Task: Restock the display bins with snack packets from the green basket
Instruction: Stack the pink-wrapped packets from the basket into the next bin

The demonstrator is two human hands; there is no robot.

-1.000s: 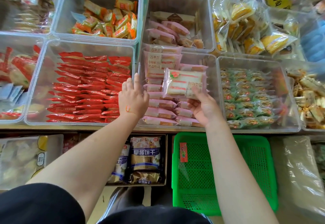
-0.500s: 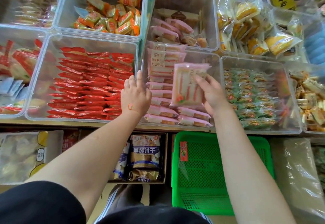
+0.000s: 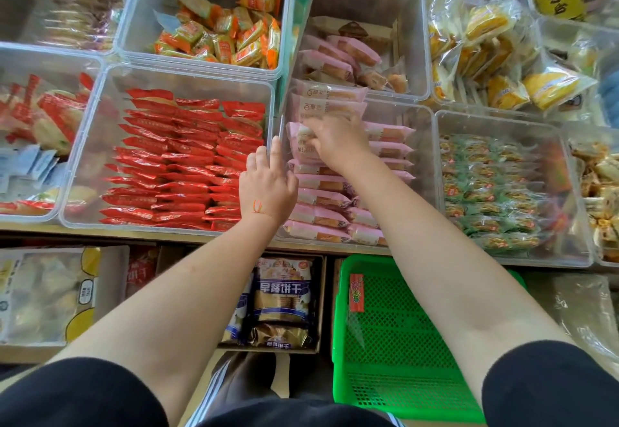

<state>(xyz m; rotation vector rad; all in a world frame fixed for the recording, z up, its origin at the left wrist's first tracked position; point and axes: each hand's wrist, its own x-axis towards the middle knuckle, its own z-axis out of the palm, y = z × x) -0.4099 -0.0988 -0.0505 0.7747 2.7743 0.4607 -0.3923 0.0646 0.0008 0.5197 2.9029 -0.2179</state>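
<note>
Setting: shop shelf lined with clear display bins.
Red packets: fill the bin on the left.
Left hand: fingers straight, resting on the pink packets' bin wall.
Right hand: pinching a pink snack packet over the rows.
Green basket: below the shelf, right of centre.

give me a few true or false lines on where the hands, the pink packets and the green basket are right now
1. The right hand holds a pink packet over the bin of pink packets. True.
2. The left hand is down inside the green basket. False: it rests at the left wall of the pink-packet bin.
3. The green basket looks full of packets. False: only bare mesh shows.
4. The red packets lie in the bin left of the pink ones. True.
5. The green packets lie in the bin behind the pink ones. False: they are to the right.
</note>
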